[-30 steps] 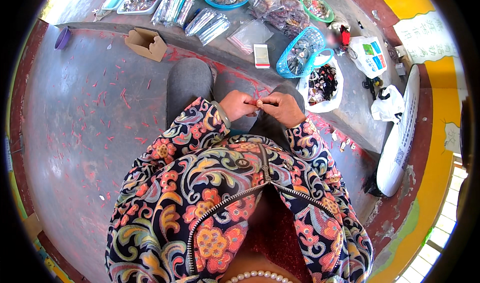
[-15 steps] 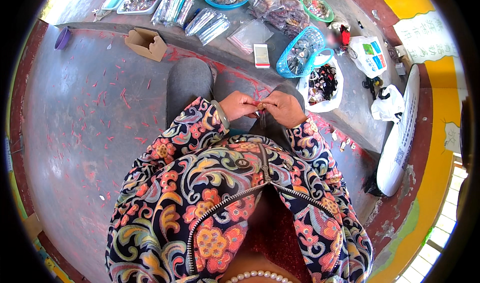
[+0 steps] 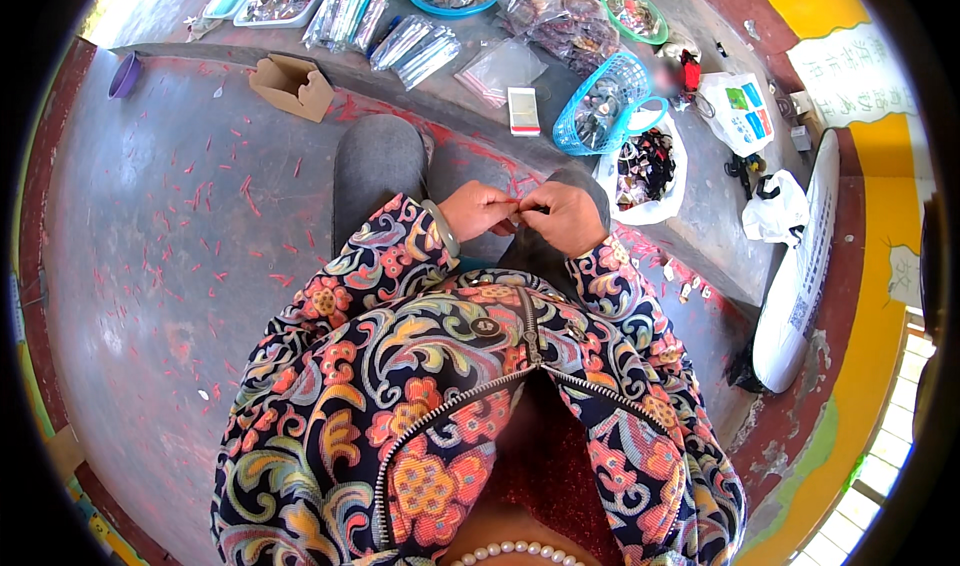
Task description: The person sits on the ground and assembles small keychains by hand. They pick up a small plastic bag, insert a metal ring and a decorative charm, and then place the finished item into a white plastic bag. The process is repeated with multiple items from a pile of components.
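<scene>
Above my lap, my left hand (image 3: 474, 212) and my right hand (image 3: 568, 220) meet with their fingertips almost touching. Thumb and forefinger of the left are pinched on a small red piece (image 3: 516, 203), too tiny to tell its kind. The right hand is closed as well, its fingertips against the same spot; what it holds is hidden behind the fingers. A pale bangle (image 3: 441, 228) circles my left wrist. Both forearms are in flowered sleeves, and my dark-trousered knees lie just beyond the hands.
On the raised ledge ahead stand a blue basket (image 3: 603, 106), a white bag of small dark pieces (image 3: 665, 201), a white-and-red box (image 3: 523, 112), clear packets (image 3: 415, 50) and several trays of trinkets. An open cardboard box (image 3: 291, 88) and red scraps lie on the floor to the left.
My right hand has turned slightly and shifted a little left, and the small clear and brownish thing that showed between the fingers is now covered. My left hand stays about where it was.
</scene>
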A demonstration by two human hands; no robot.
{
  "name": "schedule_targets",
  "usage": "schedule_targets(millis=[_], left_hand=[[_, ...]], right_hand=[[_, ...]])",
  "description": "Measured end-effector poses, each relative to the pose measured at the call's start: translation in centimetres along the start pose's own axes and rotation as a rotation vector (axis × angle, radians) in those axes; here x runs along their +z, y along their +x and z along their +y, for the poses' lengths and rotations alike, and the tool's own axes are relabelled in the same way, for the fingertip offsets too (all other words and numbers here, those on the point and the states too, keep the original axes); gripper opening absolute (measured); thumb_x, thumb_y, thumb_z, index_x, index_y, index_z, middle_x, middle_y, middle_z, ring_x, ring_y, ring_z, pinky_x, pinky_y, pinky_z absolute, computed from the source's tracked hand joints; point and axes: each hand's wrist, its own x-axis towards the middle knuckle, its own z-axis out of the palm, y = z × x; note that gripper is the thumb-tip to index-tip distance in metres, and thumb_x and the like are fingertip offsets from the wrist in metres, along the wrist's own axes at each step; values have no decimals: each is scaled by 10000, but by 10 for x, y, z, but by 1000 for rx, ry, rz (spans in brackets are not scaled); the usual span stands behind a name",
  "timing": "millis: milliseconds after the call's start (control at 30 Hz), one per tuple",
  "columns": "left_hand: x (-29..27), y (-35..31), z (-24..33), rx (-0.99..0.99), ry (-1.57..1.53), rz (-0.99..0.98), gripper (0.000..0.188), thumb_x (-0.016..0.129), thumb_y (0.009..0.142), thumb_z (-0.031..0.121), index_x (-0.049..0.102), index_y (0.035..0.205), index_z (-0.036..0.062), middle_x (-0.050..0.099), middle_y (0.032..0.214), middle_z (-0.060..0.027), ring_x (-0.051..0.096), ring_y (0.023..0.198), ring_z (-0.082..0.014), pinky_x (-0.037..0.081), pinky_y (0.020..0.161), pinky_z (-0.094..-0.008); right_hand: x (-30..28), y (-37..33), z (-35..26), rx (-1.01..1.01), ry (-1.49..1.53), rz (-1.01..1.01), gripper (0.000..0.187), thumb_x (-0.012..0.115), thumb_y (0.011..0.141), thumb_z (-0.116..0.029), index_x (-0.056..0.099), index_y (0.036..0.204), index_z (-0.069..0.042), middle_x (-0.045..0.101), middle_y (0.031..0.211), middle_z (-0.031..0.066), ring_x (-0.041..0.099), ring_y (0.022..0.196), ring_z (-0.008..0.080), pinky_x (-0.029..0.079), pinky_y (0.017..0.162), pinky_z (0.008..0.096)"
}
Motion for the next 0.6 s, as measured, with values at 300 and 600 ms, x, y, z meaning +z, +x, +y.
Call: schedule_targets(millis=[300, 600], left_hand=[[4, -3, 7, -101, -137, 71, 275, 429, 884, 209, 562, 987, -8, 604, 870, -81, 591, 770, -143, 504, 577, -254], [0, 2, -6, -55, -358, 98, 264, 434, 871, 159, 533, 1013, -40, 587, 902, -108, 587, 830, -169, 493, 712, -277]], right_hand=[[10, 1, 10, -114, -130, -39, 127, 545, 671, -165, 628, 686, -70, 547, 749, 89, 545, 729, 256, 442, 640, 354], [8, 0, 6, -103, -77, 32, 178, 559, 655, -70, 568, 829, -32, 546, 821, 115, 559, 733, 245, 449, 652, 323]])
